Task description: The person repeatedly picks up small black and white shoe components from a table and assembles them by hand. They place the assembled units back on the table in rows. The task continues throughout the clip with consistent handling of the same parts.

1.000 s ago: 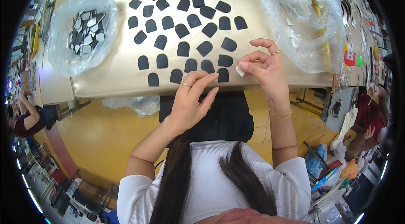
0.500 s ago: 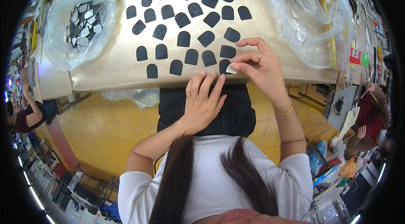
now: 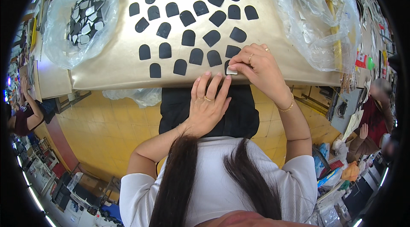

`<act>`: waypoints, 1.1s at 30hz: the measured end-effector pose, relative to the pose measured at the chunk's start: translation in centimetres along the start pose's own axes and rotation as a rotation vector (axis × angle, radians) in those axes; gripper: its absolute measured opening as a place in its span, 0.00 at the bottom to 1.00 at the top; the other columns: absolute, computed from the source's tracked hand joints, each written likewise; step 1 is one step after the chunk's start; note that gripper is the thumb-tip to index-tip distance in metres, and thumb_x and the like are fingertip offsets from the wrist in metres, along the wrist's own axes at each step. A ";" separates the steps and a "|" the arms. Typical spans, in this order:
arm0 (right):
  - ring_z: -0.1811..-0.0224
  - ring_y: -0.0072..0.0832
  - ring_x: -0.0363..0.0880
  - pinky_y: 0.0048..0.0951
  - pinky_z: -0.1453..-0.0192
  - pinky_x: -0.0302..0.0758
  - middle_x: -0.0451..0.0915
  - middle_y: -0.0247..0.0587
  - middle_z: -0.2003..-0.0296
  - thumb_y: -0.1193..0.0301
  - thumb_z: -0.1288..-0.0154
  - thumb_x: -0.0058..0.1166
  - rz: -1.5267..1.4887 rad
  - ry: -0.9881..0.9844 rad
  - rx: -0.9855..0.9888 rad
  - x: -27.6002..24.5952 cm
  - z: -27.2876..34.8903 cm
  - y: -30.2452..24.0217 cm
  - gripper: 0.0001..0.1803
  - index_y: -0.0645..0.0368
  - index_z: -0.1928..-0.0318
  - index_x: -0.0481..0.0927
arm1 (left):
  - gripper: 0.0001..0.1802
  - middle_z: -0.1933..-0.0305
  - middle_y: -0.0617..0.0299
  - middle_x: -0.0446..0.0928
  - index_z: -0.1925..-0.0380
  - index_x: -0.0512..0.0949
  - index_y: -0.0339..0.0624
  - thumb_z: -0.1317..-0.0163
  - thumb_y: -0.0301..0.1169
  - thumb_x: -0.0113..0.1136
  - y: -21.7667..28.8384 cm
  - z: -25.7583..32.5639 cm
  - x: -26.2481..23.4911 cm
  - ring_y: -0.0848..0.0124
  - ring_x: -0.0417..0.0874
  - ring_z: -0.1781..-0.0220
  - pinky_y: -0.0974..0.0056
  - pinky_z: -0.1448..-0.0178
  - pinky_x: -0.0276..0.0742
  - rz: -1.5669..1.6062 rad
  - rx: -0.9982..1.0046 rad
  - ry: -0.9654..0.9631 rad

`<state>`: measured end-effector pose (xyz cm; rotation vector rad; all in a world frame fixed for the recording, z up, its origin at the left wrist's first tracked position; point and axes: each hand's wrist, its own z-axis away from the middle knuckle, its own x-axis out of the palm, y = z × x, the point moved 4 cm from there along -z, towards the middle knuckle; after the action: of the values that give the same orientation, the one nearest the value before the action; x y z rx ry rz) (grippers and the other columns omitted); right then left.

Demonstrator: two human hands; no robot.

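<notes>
My right hand (image 3: 261,72) pinches a small cream-white piece (image 3: 231,72) between thumb and forefinger. That piece lies against the lower end of a black arch-shaped piece (image 3: 226,65) at the table's front edge, partly hidden by my fingers. My left hand (image 3: 208,107) holds nothing; its fingers are spread, with the tips on the table edge just left of that black piece. Several more black pieces with one rounded end, such as this black piece (image 3: 214,58) close by, lie in loose rows up the table.
A gold-beige sheet covers the table (image 3: 102,66). At the left stands an open clear plastic bag (image 3: 53,41) of black and white pieces. Another crumpled plastic bag (image 3: 314,41) lies at the right. A person (image 3: 376,116) is at the far right, another (image 3: 25,111) at the far left.
My right hand has shifted slightly left and down, and its outer fingers have curled in. The cream-white piece has turned flatter against the black piece. My left hand has barely moved.
</notes>
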<state>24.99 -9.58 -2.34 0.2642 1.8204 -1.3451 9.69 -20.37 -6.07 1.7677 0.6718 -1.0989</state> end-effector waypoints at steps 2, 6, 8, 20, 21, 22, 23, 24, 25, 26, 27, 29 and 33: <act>0.63 0.29 0.77 0.33 0.52 0.65 0.81 0.29 0.71 0.69 0.39 0.65 0.019 -0.002 -0.004 0.1 -0.1 0.0 0.03 0.53 0.66 0.88 | 0.41 0.29 0.53 0.60 0.30 0.69 0.47 0.45 0.35 0.74 0.0 0.0 0.1 0.48 0.55 0.24 0.43 0.25 0.57 -0.017 0.005 -0.004; 0.64 0.28 0.77 0.32 0.53 0.65 0.81 0.29 0.71 0.68 0.40 0.66 0.039 0.012 -0.015 0.1 -0.2 -0.1 0.04 0.53 0.67 0.87 | 0.37 0.30 0.56 0.64 0.31 0.70 0.49 0.41 0.38 0.70 0.0 0.1 0.2 0.51 0.58 0.24 0.46 0.22 0.55 -0.060 -0.003 0.014; 0.65 0.28 0.76 0.32 0.54 0.65 0.81 0.30 0.71 0.70 0.40 0.66 0.035 0.016 -0.021 0.1 -0.3 -0.2 0.03 0.55 0.67 0.87 | 0.37 0.30 0.56 0.64 0.31 0.70 0.50 0.41 0.38 0.70 0.0 0.1 0.2 0.51 0.58 0.24 0.46 0.22 0.55 -0.057 -0.003 0.019; 0.63 0.27 0.79 0.33 0.53 0.65 0.81 0.28 0.72 0.66 0.42 0.67 0.109 0.008 -0.041 0.4 -0.4 -0.2 0.05 0.51 0.69 0.88 | 0.39 0.31 0.56 0.64 0.31 0.71 0.50 0.44 0.37 0.72 0.2 0.0 0.6 0.50 0.58 0.24 0.43 0.24 0.55 -0.034 0.000 0.073; 0.63 0.27 0.78 0.33 0.53 0.65 0.80 0.28 0.71 0.66 0.43 0.68 0.128 0.017 -0.054 0.4 -0.3 -0.3 0.05 0.51 0.68 0.88 | 0.38 0.31 0.57 0.64 0.31 0.71 0.50 0.44 0.38 0.72 0.3 -0.1 0.7 0.51 0.58 0.24 0.43 0.24 0.54 -0.040 -0.003 0.083; 0.64 0.28 0.77 0.32 0.52 0.64 0.80 0.28 0.70 0.67 0.44 0.69 0.143 0.024 -0.067 0.4 -0.3 -0.3 0.05 0.51 0.67 0.88 | 0.38 0.30 0.58 0.63 0.32 0.72 0.49 0.44 0.38 0.72 0.4 -0.2 0.8 0.51 0.58 0.24 0.42 0.25 0.54 -0.045 -0.006 0.093; 0.64 0.28 0.77 0.32 0.52 0.64 0.80 0.27 0.69 0.67 0.45 0.70 0.157 0.035 -0.075 0.5 -0.2 -0.4 0.06 0.51 0.66 0.88 | 0.37 0.30 0.59 0.63 0.32 0.72 0.49 0.44 0.37 0.71 0.5 -0.3 0.9 0.52 0.59 0.24 0.42 0.25 0.54 -0.092 0.010 0.086; 0.64 0.28 0.77 0.33 0.51 0.63 0.79 0.28 0.68 0.67 0.46 0.71 0.193 0.092 -0.030 0.4 -0.1 -0.3 0.08 0.51 0.65 0.87 | 0.36 0.29 0.61 0.63 0.32 0.73 0.48 0.44 0.37 0.69 0.6 -0.3 1.0 0.53 0.59 0.24 0.42 0.25 0.54 -0.139 0.025 0.078; 0.63 0.28 0.77 0.33 0.50 0.63 0.78 0.28 0.67 0.67 0.47 0.72 0.228 0.153 0.020 0.4 0.0 -0.3 0.09 0.51 0.64 0.87 | 0.35 0.28 0.62 0.63 0.33 0.73 0.47 0.43 0.36 0.68 0.7 -0.3 1.0 0.54 0.60 0.24 0.42 0.26 0.54 -0.187 0.041 0.067; 0.63 0.28 0.77 0.34 0.49 0.62 0.78 0.28 0.66 0.67 0.48 0.73 0.270 0.209 0.059 0.3 0.2 -0.2 0.11 0.51 0.63 0.86 | 0.35 0.28 0.62 0.64 0.33 0.73 0.47 0.43 0.36 0.67 0.7 -0.3 1.0 0.55 0.61 0.24 0.42 0.26 0.54 -0.211 0.049 0.058; 0.61 0.29 0.76 0.35 0.49 0.62 0.77 0.29 0.64 0.67 0.48 0.72 0.257 0.248 0.115 0.2 0.3 0.0 0.11 0.50 0.63 0.86 | 0.34 0.28 0.63 0.64 0.33 0.73 0.46 0.43 0.35 0.65 0.8 -0.4 1.1 0.55 0.61 0.25 0.42 0.26 0.54 -0.237 0.056 0.048; 0.58 0.31 0.74 0.37 0.47 0.61 0.76 0.30 0.62 0.68 0.48 0.72 0.247 0.315 0.204 0.0 0.5 0.3 0.12 0.49 0.62 0.86 | 0.34 0.28 0.62 0.64 0.33 0.74 0.46 0.43 0.34 0.62 0.8 -0.4 1.1 0.56 0.62 0.25 0.42 0.27 0.54 -0.273 0.063 0.052; 0.60 0.30 0.74 0.36 0.47 0.61 0.76 0.30 0.63 0.70 0.49 0.72 -0.003 0.279 0.134 0.3 1.0 0.0 0.12 0.50 0.63 0.86 | 0.34 0.28 0.62 0.64 0.33 0.74 0.47 0.42 0.35 0.62 0.8 -0.4 1.2 0.56 0.62 0.25 0.42 0.27 0.54 -0.256 0.055 0.057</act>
<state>25.29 -10.51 -2.64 0.5439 1.9585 -1.4935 11.00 -20.37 -6.73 1.8003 0.9305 -1.2522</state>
